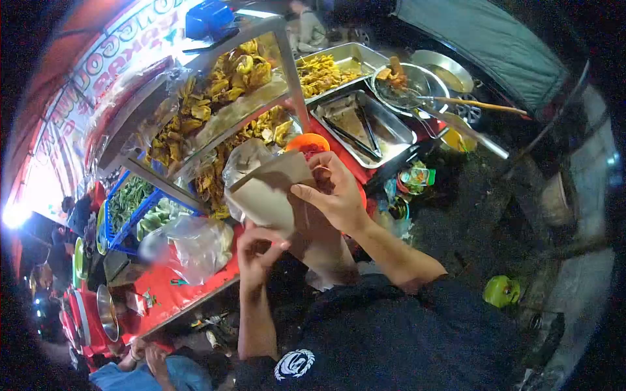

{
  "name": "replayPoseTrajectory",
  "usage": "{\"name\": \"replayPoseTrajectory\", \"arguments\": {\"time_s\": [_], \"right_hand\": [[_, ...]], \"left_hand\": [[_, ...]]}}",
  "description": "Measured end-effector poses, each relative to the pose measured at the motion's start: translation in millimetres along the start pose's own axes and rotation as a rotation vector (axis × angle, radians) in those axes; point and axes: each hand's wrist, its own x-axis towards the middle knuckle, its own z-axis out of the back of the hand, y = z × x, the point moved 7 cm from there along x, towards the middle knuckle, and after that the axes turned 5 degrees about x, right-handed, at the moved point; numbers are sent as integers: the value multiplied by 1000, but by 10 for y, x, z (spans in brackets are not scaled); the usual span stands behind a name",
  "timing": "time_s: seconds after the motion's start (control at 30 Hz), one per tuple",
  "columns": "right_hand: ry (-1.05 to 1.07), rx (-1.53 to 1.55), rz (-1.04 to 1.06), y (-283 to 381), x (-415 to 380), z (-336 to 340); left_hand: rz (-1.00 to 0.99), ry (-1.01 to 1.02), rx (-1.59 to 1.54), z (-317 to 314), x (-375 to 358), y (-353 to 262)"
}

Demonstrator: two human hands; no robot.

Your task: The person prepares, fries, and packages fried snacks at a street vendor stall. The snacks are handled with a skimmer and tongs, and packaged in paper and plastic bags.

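A sheet of brown wrapping paper (264, 199) is held up in front of my chest, partly folded or curved and lit unevenly. My right hand (338, 195) pinches its upper right edge, thumb in front and fingers behind. My left hand (256, 255) is at the lower left edge, its fingers curled against the paper and its thumb pointing right. Behind the paper, a clear plastic bag (246, 158) and an orange bowl (308, 141) with something red in it are partly covered.
A glass display case (287, 65) holds piles of yellow fried food. Steel trays (404, 140), one with tongs (355, 133), stand to its right, beside a pan with a strainer (401, 85). Blue baskets (134, 225) of greens and a plastic bag (202, 247) lie left. Another person's hands (147, 355) show below.
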Motion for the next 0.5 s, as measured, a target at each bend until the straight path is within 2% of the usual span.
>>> {"name": "replayPoseTrajectory", "arguments": {"time_s": [0.03, 0.07, 0.1, 0.13, 0.17, 0.2, 0.23, 0.3, 0.33, 0.37, 0.43, 0.47, 0.5], "right_hand": [[16, 3, -13, -26, 60, 54], [115, -126, 33, -18, 159, 78], [214, -251, 84, -29, 279, 113], [188, -289, 115, -275, 495, 385], [144, -559, -51, -260, 742, 657], [58, -761, 86, -546, 998, 1108], [-46, -993, 162, -873, 1193, 1611], [-59, -1494, -336, -1639, 1323, 2492], [84, -1528, -427, -1580, 1284, 2460], [-39, -1577, -401, -2058, 1327, 2871], [-39, -1561, -389, -1986, 1373, 2880], [63, -1547, -438, -1877, 1432, 2766], [158, -1530, -486, -1752, 1497, 2654]], "left_hand": [[90, 131, 473, -37, -56, 62], [185, 263, 944, -82, -112, 166], [187, 245, 949, -158, -112, 109], [289, 74, 971, -110, -107, 24], [389, -100, 984, -78, -137, -62], [469, -307, 909, -41, -243, -122], [470, -319, 908, -56, -316, -105], [690, -254, 603, -108, -529, 127], [677, -180, 493, -178, -570, 221], [709, -159, 498, -198, -631, 337], [640, -33, 545, -354, -565, 482], [696, -62, 279, -417, -585, 667], [711, -41, 150, -500, -584, 798]]}}
